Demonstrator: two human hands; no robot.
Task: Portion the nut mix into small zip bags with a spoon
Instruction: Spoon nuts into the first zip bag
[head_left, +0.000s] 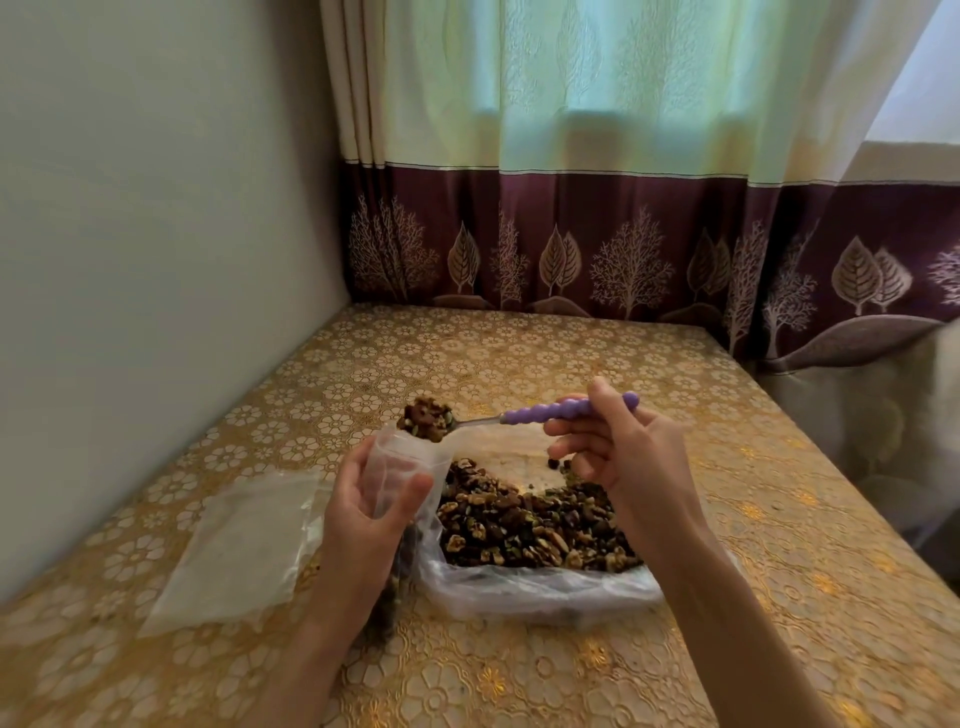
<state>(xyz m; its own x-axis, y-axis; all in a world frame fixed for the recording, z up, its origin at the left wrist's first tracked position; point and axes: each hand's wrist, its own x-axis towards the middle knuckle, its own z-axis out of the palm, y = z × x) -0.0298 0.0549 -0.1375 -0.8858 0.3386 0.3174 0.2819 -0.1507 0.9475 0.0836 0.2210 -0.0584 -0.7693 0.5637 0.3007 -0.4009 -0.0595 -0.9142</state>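
Right hand (631, 447) pinches the purple beaded handle of the spoon (545, 413) between thumb and fingers, and the bowl of that spoon is heaped with nut mix — it hangs at about 12 o'clock over the mouth of the small zip bag (402, 470). Left hand (363, 512) grips that little bag upright, thumb on the near face, fingers curled round the far side, the top held open. The spoon's load sits right at the bag's rim; whether it touches the plastic I cannot tell.

The big supply — the nut mix (535, 525), walnuts and darker pieces — lies piled in a wide clear plastic bag (519, 584) spread open on the table, at 3 o'clock from the left hand and under the right wrist. A few loose bits sit at the pile's 12 o'clock edge.

Out at 9 o'clock from the left hand, a flat clear bag (239, 545) lies on the gold floral tablecloth (753, 545), apart from the action. Behind the table at 12 o'clock hangs a curtain (597, 156), pale on top, maroon band with tree patterns below.
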